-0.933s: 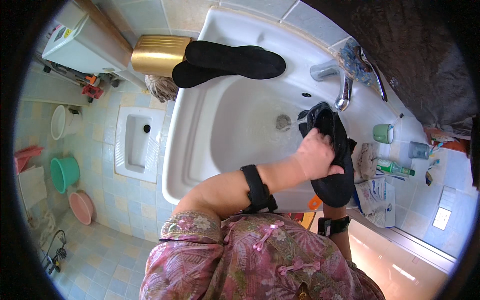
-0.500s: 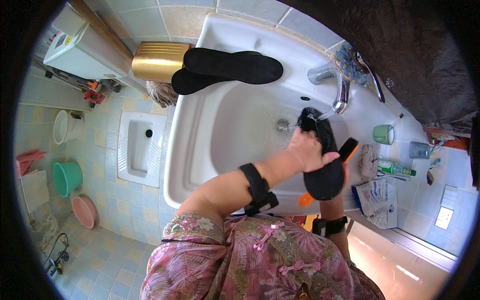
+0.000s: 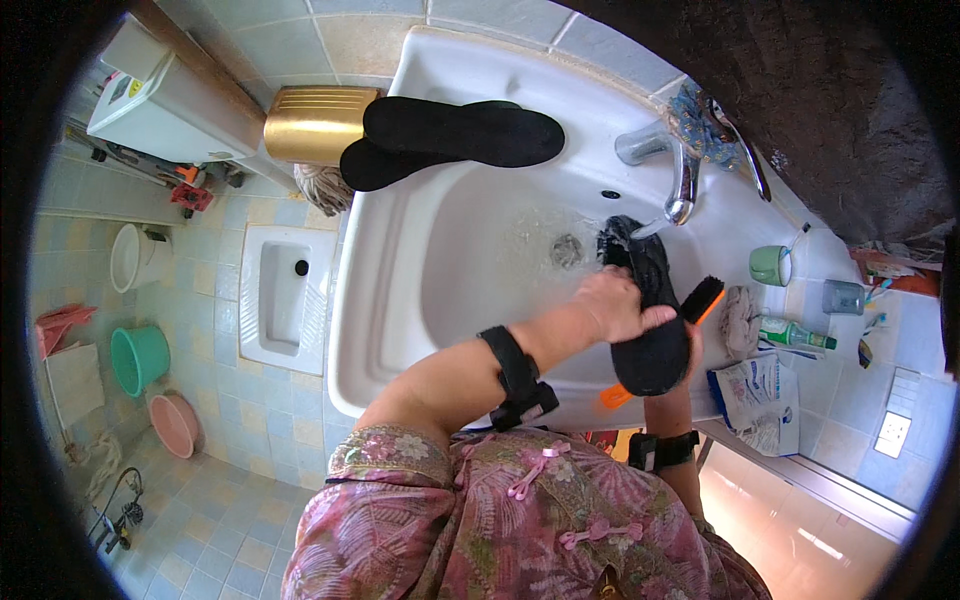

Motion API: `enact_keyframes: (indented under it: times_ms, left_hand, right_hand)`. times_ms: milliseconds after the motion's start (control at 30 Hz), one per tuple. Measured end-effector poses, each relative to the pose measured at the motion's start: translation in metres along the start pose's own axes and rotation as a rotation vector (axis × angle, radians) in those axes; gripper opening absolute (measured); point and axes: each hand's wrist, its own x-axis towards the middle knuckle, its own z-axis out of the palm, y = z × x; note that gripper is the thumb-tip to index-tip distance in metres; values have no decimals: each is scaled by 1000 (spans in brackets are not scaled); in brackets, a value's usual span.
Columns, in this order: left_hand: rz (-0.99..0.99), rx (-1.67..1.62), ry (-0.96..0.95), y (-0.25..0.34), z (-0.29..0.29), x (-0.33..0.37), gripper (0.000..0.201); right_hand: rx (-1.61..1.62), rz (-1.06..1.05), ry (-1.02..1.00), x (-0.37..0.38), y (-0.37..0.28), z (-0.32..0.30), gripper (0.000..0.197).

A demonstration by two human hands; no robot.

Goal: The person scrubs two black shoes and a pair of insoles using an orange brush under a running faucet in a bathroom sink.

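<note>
The left hand (image 3: 612, 305) clenches a black fabric shoe (image 3: 648, 310) under the chrome tap (image 3: 680, 185), mid-wash. The right hand (image 3: 690, 345), mostly hidden beneath, grasps an orange-handled black scrubbing brush (image 3: 700, 300). Two black insoles (image 3: 450, 135) beyond the grip already lie on the white sink's rim (image 3: 370, 260), seemingly done.

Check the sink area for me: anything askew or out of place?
Two black insoles lie across the sink's far rim, overhanging its edge. The left hand holds a black shoe under the tap. Nothing looks spilled or damaged.
</note>
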Motion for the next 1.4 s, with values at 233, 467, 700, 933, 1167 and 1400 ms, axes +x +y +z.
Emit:
enact_keyframes:
  times_ms: [233,467,700,933,1167,1400]
  left_hand:
    - [-176,-1039,304,-23,1,37,66]
    - [-4,-931,732,-33,20,52,25]
    - [-263,-428,610,-26,-11,32,43]
    - [-321,-1296,778,-58,2,60,41]
    - [-268,-1020,771,-48,22,71,32]
    - [-515,-721,696,-27,12,59,46]
  right_hand:
    - [-77,-12,-102,0,-10,-29,52]
    - [-229,-134,-87,-1,3,6,57]
    - [-239,-161,6,4,-1,1,62]
    - [-426,-195,-49,1,-11,-14,65]
    - [-634,-276,30,-7,2,10,65]
    - [-361,-164,42,-4,-7,-12,62]
